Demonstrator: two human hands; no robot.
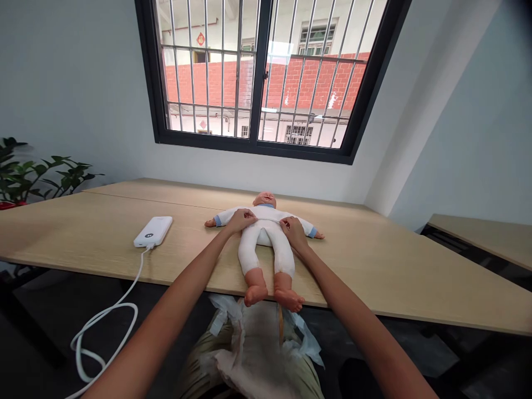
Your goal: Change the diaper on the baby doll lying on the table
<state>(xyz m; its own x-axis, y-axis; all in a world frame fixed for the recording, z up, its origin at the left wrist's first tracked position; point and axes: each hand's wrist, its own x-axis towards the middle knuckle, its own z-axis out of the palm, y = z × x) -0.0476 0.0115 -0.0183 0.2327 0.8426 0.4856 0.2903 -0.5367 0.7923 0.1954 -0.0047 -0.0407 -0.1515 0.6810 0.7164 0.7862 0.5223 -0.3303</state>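
Observation:
A baby doll (260, 252) lies on its back on the table, its head toward the window and its feet at the near edge. It wears a white top (274, 213) with blue cuffs and collar; its legs are white cloth with bare plastic feet. At the doll's waist, my left hand (242, 220) pinches the lower edge of the top on the left side. My right hand (293, 231) does likewise on the right, fingers closed at the hem. An unfolded disposable diaper (260, 332) lies across my lap, below the table edge.
To the left on the wooden table (357, 255) rests a white power bank (153, 231), its white cable (135, 307) looping down over the edge. A potted plant (41, 174) stands at the far left. Behind the table is a barred window (253, 144). Another table (482, 235) is at right.

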